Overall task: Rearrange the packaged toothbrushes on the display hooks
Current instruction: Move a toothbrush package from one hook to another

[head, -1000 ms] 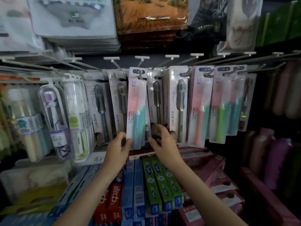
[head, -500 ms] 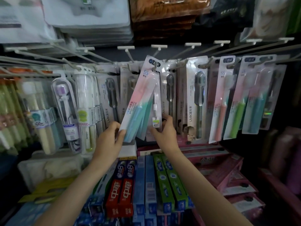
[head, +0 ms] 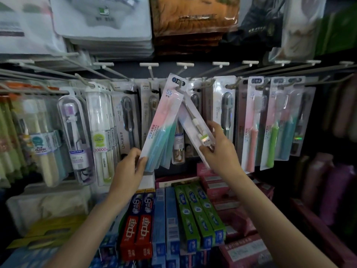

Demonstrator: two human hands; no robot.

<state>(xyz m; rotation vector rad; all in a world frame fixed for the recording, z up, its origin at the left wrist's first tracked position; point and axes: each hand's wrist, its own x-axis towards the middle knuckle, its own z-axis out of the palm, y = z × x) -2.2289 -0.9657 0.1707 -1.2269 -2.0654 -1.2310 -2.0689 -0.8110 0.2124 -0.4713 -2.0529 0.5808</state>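
Note:
A row of packaged toothbrushes hangs from grey display hooks (head: 210, 84). My left hand (head: 128, 167) grips the bottom of a pink-and-teal toothbrush pack (head: 164, 124), swung so its lower end points left while its top stays on a hook. My right hand (head: 218, 149) pinches the lower end of a clear toothbrush pack (head: 195, 122), tilted the other way with its bottom to the right. The two packs form an upside-down V from the same spot on the hooks. More pink, green and teal packs (head: 270, 124) hang to the right.
Clear-cased toothbrushes (head: 75, 136) hang at the left. Boxes of toothpaste (head: 195, 213) in red, blue and green lie on the shelf below my arms. Bagged goods (head: 104, 18) are stacked above the hooks. Dark bottles (head: 332, 186) stand at the right.
My right hand has taken hold of the clear pack and swung its bottom out to the right. My left hand keeps the pink-and-teal pack tilted left.

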